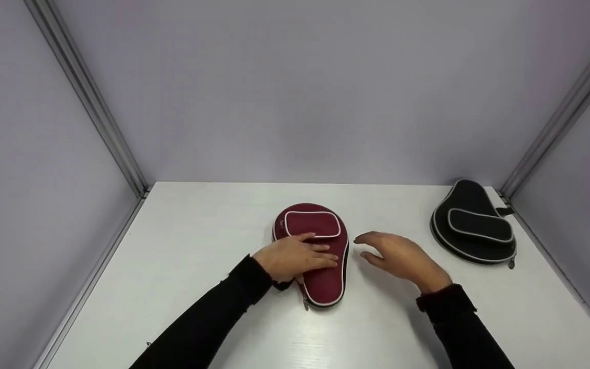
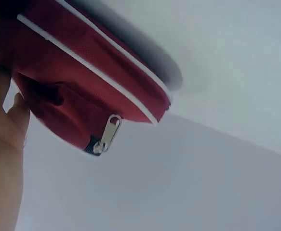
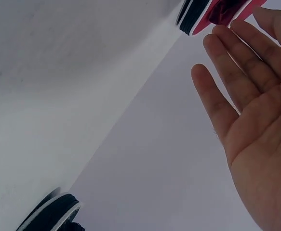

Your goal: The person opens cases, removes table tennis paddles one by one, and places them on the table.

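Left hand is lying flat, fingers straight, pressing on the maroon fabric paddle case, teardrop-shaped with white piping, lying mid-bench. Its metal zipper pull is hanging at the edge. Right hand is hovering open just beside the case, touching nothing. Further back right, a black case of the same shape is sitting on the smooth white bench.

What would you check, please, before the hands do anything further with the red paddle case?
1. Left hand lies flat on the red case: ok.
2. Right hand is open, beside the case and apart from it: ok.
3. Zipper pull is visible and unobstructed: ok.
4. Red case zipped fully shut: cannot tell.
5. Black case sits well aside, near the right wall: ok.
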Available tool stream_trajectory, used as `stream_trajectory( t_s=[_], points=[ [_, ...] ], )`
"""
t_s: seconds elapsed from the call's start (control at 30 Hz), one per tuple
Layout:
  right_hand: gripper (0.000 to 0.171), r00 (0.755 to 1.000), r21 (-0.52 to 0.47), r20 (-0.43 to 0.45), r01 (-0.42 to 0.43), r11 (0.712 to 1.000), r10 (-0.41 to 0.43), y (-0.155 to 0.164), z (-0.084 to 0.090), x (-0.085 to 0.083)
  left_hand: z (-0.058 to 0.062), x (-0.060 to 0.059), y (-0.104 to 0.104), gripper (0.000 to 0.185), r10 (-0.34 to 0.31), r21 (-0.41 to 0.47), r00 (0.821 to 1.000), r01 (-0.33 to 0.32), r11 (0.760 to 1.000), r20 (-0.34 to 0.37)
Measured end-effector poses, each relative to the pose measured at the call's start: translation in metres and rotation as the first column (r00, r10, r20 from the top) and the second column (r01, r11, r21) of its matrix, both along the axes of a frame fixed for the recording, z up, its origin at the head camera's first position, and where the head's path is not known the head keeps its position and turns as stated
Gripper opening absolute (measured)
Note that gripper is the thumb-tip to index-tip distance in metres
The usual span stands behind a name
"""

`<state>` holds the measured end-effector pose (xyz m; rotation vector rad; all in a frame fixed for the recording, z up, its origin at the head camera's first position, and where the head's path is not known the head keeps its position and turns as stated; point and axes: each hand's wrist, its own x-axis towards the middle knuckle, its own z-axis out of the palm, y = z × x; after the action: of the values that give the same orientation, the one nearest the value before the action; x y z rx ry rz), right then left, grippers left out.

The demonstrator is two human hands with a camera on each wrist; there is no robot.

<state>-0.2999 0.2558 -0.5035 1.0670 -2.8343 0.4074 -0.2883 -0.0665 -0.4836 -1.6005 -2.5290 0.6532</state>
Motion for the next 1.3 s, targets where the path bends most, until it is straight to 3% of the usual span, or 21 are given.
stream_trajectory(
  t_s=[0.2, 0.37, 0.7, 0.93, 1.17, 1.3],
  points=[
    [0.033, 0.999, 0.006, -0.035, 0.0, 1.0, 0.0, 0.003, 0.002, -0.002, 0.018, 0.014, 0.006, 0.081, -0.064, -0.121, 0.987, 0.046, 0.992, -0.15],
    [0.033, 0.999, 0.012, -0.041, 0.014, 1.0, -0.013, 0.007, 0.0, -0.003, 0.03, 0.023, 0.023, 0.089, -0.083, -0.191, 0.976, 0.044, 0.981, -0.201],
    [0.035, 0.999, 0.02, -0.021, 0.025, 0.999, -0.025, 0.007, -0.003, -0.005, 0.025, 0.034, 0.051, 0.045, -0.195, -0.253, 0.949, 0.131, 0.959, -0.248],
    [0.034, 0.999, 0.02, -0.037, 0.012, 1.0, -0.011, 0.007, -0.005, -0.006, 0.02, 0.028, 0.044, 0.033, -0.243, -0.198, 0.928, 0.192, 0.961, -0.282],
    [0.034, 0.999, 0.018, -0.035, 0.008, 1.0, -0.007, 0.003, -0.007, -0.003, 0.014, 0.023, 0.031, 0.031, -0.237, -0.081, 0.921, 0.223, 0.971, -0.31],
    [0.034, 0.999, 0.02, -0.044, 0.005, 1.0, -0.005, -0.001, -0.008, -0.001, 0.015, 0.024, 0.027, 0.033, -0.232, -0.057, 0.917, 0.226, 0.972, -0.324]
  ],
)
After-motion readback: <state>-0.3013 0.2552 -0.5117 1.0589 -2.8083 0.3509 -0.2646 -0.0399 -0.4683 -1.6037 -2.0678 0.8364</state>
